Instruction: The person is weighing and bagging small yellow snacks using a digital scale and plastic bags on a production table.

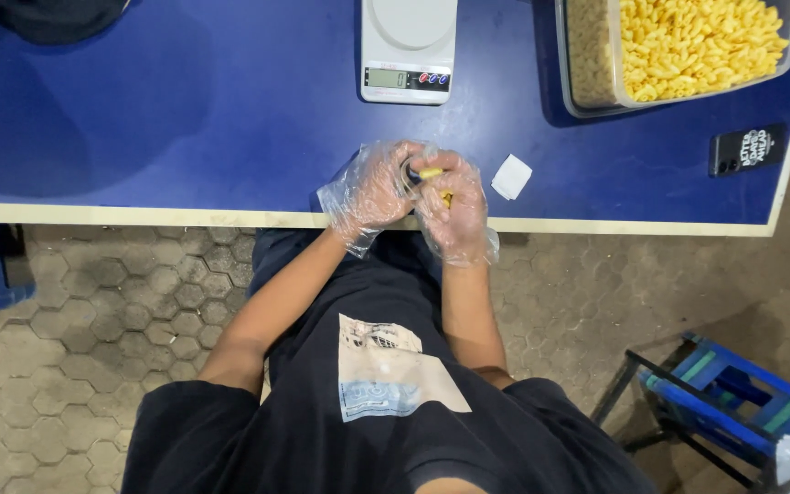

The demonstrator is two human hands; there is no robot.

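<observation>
Both my hands wear loose clear plastic gloves and meet at the near edge of the blue table [185,110]. My left hand [375,186] is closed around a small dark round object [410,170] that is mostly hidden by the fingers. My right hand [453,206] is pressed against it and pinches yellow snack pieces [432,173]; another yellow bit shows lower in its palm. The hands touch each other. What the dark object is cannot be told.
A white kitchen scale [409,50] stands straight behind the hands. At the back right is a clear tub [587,64] full of yellow snack pieces. A small white paper square [511,177] and a black phone [748,149] lie to the right. A blue stool [733,402] stands on the paved floor.
</observation>
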